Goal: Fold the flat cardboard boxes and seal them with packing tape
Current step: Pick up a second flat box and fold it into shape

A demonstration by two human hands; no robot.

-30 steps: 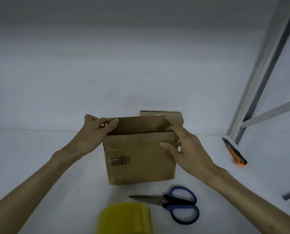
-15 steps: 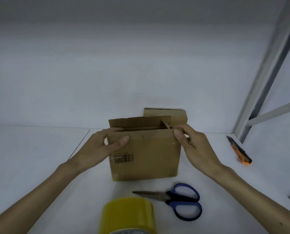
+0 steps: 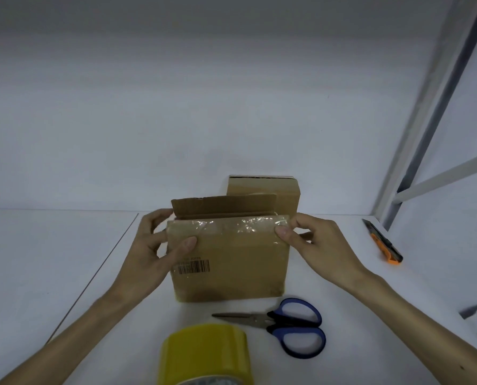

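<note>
A brown cardboard box (image 3: pixel 237 262) with a barcode label stands upright on the white table (image 3: pixel 51 259). Its near top flap is folded down and shows glossy old tape; the far flap (image 3: pixel 223 205) still stands up. My left hand (image 3: pixel 154 245) grips the box's upper left corner, thumb on the front face. My right hand (image 3: pixel 312 240) pinches the upper right corner, thumb on the front. A roll of yellow packing tape (image 3: pixel 204 354) sits at the near edge in front of the box.
Blue-handled scissors (image 3: pixel 284 326) lie just right of the tape roll. A second cardboard box (image 3: pixel 276 190) stands behind the first against the wall. An orange utility knife (image 3: pixel 383 241) lies at the right. A metal frame (image 3: pixel 437 107) rises at the right.
The near top flap has been folded down over the opening. Both hands slid from the box's top rim to its upper front corners.
</note>
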